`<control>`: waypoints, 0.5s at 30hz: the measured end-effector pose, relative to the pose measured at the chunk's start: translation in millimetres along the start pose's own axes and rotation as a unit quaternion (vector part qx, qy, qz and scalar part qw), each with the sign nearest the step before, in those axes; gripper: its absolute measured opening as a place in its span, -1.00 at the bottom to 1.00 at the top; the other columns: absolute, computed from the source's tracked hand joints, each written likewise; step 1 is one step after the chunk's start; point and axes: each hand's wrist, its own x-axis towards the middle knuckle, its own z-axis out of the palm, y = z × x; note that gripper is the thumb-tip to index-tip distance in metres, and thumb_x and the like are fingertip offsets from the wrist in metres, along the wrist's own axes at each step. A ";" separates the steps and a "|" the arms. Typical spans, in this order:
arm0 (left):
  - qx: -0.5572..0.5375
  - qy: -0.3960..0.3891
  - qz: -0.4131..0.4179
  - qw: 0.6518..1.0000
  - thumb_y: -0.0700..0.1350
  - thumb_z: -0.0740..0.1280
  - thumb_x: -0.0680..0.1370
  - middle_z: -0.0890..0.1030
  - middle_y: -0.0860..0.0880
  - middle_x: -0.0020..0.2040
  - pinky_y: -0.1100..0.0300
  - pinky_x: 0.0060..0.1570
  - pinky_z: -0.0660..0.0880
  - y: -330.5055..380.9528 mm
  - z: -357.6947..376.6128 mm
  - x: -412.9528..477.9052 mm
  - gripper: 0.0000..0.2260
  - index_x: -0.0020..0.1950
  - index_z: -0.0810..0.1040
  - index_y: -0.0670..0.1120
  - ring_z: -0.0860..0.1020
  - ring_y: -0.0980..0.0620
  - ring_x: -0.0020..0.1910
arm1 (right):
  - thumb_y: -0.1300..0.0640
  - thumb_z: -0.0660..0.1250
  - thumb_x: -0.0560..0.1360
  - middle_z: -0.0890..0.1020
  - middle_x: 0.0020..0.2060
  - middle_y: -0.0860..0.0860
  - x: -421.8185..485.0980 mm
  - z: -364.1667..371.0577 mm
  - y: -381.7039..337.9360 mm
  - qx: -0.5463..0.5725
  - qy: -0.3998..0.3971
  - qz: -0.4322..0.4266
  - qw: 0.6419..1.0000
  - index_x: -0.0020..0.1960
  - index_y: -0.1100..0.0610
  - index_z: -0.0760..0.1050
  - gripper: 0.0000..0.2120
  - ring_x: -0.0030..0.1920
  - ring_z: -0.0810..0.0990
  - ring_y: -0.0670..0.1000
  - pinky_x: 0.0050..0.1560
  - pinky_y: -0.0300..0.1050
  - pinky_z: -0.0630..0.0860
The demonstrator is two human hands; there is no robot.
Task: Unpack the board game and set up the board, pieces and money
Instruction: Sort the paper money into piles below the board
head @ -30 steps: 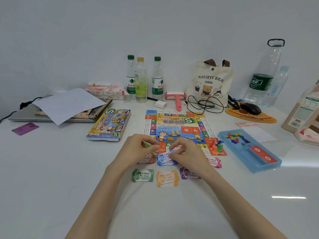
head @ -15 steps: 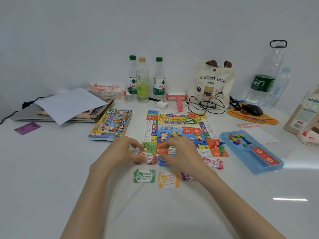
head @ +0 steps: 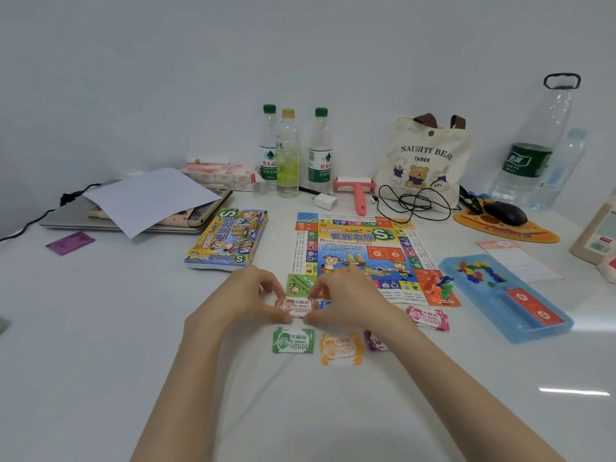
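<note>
Board game board (head: 360, 258) lies unfolded mid-table (head: 133, 328), with its box (head: 226, 238) beside the board's left edge. In the head view, the left hand (head: 240, 301) and right hand (head: 350, 301) each pinch one end of the red money stack (head: 296, 306), fingers curled, just off the board's near-left corner. The green stack (head: 293, 341), orange stack (head: 340, 348) and pink stack (head: 428, 317) lie nearer the table's front edge; a purple stack (head: 375, 341) seems half hidden under the right wrist. The step looks like laying out the money. The next move calls for letting go squarely so the thin notes don't scatter.
</note>
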 end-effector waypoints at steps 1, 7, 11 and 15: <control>0.000 -0.002 -0.001 1.000 0.09 0.62 0.22 0.51 0.13 -0.04 0.33 -0.23 0.36 -0.5 0.4 0.1 -0.69 -0.13 0.61 0.15 0.47 0.22 -0.07 | -0.18 0.39 0.40 0.51 0.06 -0.04 0.5 -0.7 -1.2 -0.002 0.000 -0.002 1.000 0.11 -0.06 0.53 -0.65 0.30 0.31 0.09 0.30 0.06 0.25; -0.006 -0.012 -0.004 1.000 0.07 0.61 0.25 0.52 0.15 -0.09 0.33 -0.26 0.36 -0.9 0.7 1.0 -0.73 -0.13 0.63 0.12 0.47 0.24 -0.14 | -0.13 0.45 0.39 0.58 0.05 0.00 10.1 -8.1 -8.4 -0.019 -0.056 0.010 0.998 0.04 0.06 0.57 -0.67 0.38 0.26 0.18 0.27 0.10 0.28; -0.015 -0.021 0.001 1.000 0.05 0.61 0.27 0.55 0.15 -0.14 0.31 -0.24 0.37 -0.7 1.3 1.2 -0.75 -0.16 0.62 0.10 0.47 0.22 -0.18 | -0.08 0.46 0.38 0.64 -0.04 0.04 17.7 -10.1 -11.0 -0.030 -0.091 0.013 0.995 -0.09 0.15 0.57 -0.69 0.22 0.40 0.14 0.04 0.02 0.41; -0.017 -0.016 0.001 1.000 0.04 0.61 0.25 0.58 0.13 -0.14 0.33 -0.28 0.37 -0.5 2.0 1.5 -0.75 -0.20 0.60 0.09 0.48 0.20 -0.22 | -0.07 0.46 0.38 0.67 -0.04 0.05 20.3 -11.8 -14.3 -0.045 -0.098 0.007 0.994 0.05 0.18 0.59 -0.62 0.04 0.56 0.07 -0.02 -0.02 0.51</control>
